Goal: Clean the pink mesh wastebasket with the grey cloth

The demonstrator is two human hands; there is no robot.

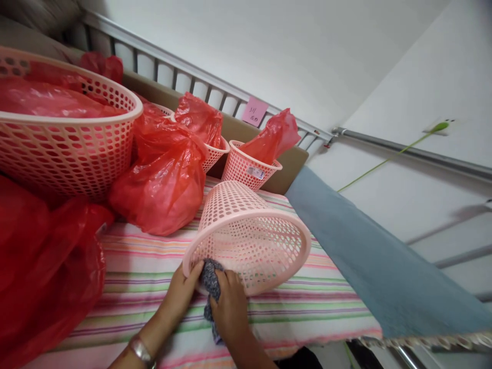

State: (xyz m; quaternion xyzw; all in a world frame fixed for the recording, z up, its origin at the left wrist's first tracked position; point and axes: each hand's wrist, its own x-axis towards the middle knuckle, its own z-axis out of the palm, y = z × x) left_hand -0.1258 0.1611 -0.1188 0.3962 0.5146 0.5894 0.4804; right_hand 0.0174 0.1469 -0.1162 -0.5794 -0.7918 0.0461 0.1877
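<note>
Striped cloth (323, 315): beneath the work. Pink basket (234, 205): tipped on it, twelve o'clock from my hands, mouth towards me; judged light, semi-stiff plastic, best gripped by the thick rim. My left hand (180, 289) pinches that rim at eight o'clock. My right hand (232, 307), fingers closed, holds a soft-looking grey rag (210, 281) at seven.

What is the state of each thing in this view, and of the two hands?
Near basket: tipped, its mouth towards the person
Dark cloth: bunched
Right hand: closed on the cloth
Left hand: at the rim, grip unclear
Large left basket: upright, red plastic inside
Middle red bag: bulging
Striped sheet: spread out
</note>
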